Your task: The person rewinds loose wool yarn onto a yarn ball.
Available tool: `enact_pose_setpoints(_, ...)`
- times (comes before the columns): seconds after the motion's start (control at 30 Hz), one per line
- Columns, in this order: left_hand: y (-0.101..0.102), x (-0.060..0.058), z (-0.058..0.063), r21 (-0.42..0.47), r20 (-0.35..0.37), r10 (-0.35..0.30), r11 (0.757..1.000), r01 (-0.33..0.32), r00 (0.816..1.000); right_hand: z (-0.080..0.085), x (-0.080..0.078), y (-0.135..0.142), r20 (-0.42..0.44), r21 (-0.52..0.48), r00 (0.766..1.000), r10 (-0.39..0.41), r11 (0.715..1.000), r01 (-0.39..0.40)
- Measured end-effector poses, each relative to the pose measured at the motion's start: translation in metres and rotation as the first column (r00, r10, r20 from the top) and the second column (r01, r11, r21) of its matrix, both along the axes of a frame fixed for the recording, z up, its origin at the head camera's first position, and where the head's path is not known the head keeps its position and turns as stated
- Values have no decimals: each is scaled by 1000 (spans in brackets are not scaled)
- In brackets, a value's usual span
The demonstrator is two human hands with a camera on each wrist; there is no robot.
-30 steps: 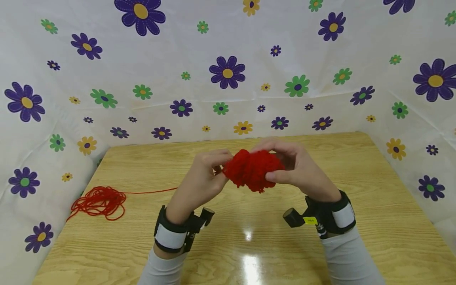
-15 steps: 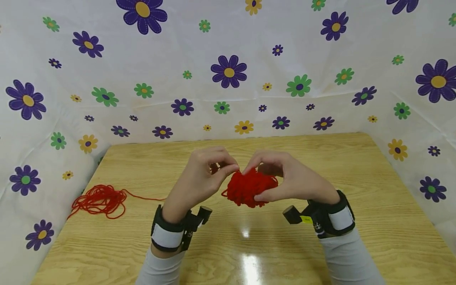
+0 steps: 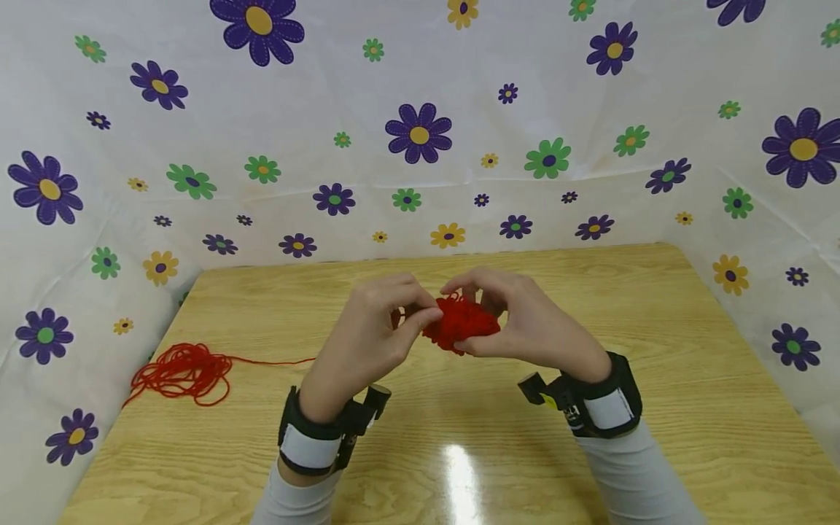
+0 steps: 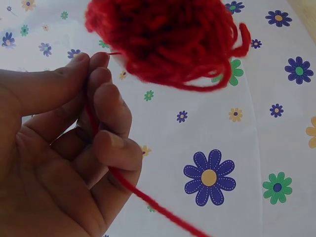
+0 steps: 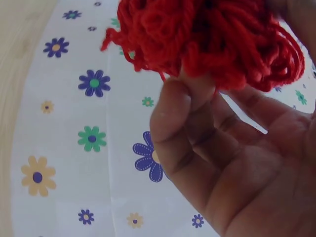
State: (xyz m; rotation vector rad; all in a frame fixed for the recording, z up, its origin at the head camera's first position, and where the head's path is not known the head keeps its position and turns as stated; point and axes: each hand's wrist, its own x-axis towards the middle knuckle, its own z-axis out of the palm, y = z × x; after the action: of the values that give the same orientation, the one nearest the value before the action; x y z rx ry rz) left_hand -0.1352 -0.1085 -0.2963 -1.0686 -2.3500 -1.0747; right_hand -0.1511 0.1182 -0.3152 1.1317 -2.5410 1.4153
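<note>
Yarn ball (image 3: pixel 467 325): red, held up between the two hands over the middle of the table (image 3: pixel 525 467); half a second ago it sat a little nearer the person, with a loop poking out on its left, and now small loops show at its far edge.
Right hand (image 3: pixel 541 321): grasps the ball, thumb on the near side and bent fingers on the far side; it has moved slightly left and far with the ball.
Left hand (image 3: pixel 374 339): pinches the red strand (image 4: pixel 148 199) between thumb and forefinger, the other fingers curled; the fingertips now overlap the ball's left side in the head view, where earlier they stood at its far left edge. The left wrist view shows a short stretch of yarn between them and the ball.
Strand: runs through the left hand and back toward the coil; the visible piece on the table lies straighter than half a second ago.
Loose coil (image 3: pixel 180 372): red, flat at the table's left side, unchanged in place.
Yellow label (image 3: pixel 548 400): on the right wrist's black mount (image 3: pixel 571 408), turned more edge-on than before; its print is unreadable. White marks on that mount are too small to read.
Backdrop (image 3: pixel 459 73): white with printed flowers.
</note>
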Motion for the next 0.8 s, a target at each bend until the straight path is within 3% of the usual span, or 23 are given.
enact_pose_setpoints(0.23, 1, 2, 1, -14, -19, 19, 1000, -19, 1000, -3, -3, 0, -99, 8, 989, -106, 994, 108)
enact_pose_setpoints(0.43, 2, 3, 2, -13, -25, 23, 1000, -23, 999, -2, -6, 0, -161, -54, 971, -175, 984, 168)
enact_pose_setpoints(0.8, 5, 3, 2, 2, -13, 2, 1000, -2, 1000, 1, -4, -2, -74, -269, 975, -211, 945, 185)
